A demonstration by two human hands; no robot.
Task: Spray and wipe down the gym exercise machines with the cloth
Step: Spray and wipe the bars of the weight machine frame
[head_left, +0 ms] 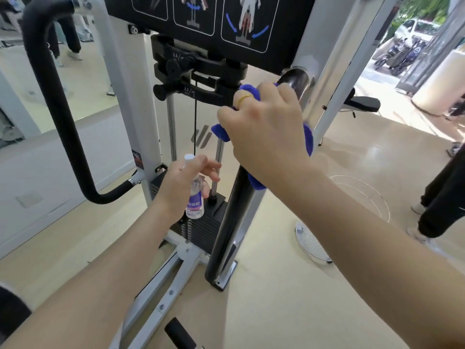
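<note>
My right hand grips a blue cloth wrapped round the black padded handle bar of a grey weight-stack machine, near the bar's upper chrome end. Most of the cloth is hidden under the hand. Lower and to the left, my left hand holds a small clear spray bottle with a white cap and purple label, upright in front of the weight stack.
A second black padded handle curves down on the left. The instruction panel hangs above. A white fan lies on the floor at right. A person's dark-trousered legs stand at the right edge. A bench sits behind.
</note>
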